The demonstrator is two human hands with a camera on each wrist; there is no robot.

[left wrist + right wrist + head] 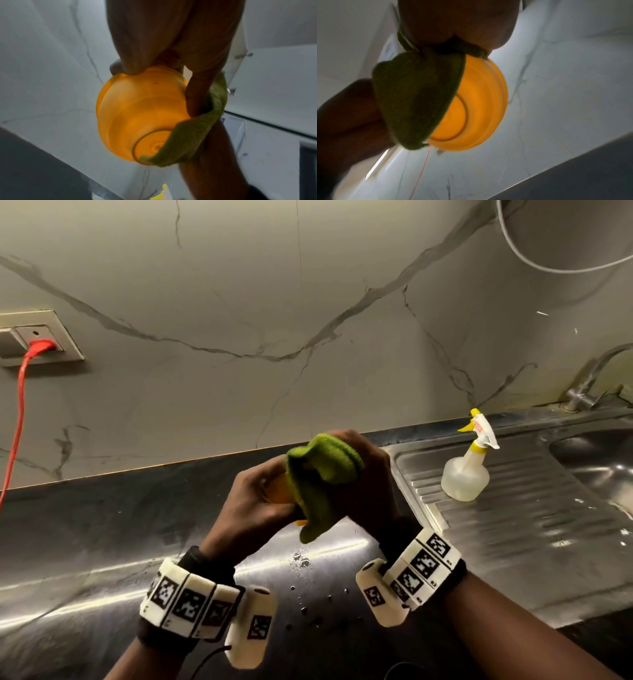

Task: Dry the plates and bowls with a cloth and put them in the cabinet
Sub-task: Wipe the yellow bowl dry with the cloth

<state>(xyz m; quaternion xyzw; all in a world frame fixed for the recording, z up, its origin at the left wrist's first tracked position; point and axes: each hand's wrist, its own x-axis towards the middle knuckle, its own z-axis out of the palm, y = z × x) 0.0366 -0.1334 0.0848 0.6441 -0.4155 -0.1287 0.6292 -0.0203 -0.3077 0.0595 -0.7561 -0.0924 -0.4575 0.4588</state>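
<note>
Orange bowl, green cloth, red cord, grey-veined marble wall, yellow-capped spray btl

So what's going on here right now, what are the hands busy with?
A person is drying an orange bowl above the dark countertop. The left hand grips the bowl by its rim, and the right hand holds a green cloth wrapped against it. A spray bottle stands on the sink drainboard to the right. Water drops lie on the counter below. No cabinet is in view.
</note>
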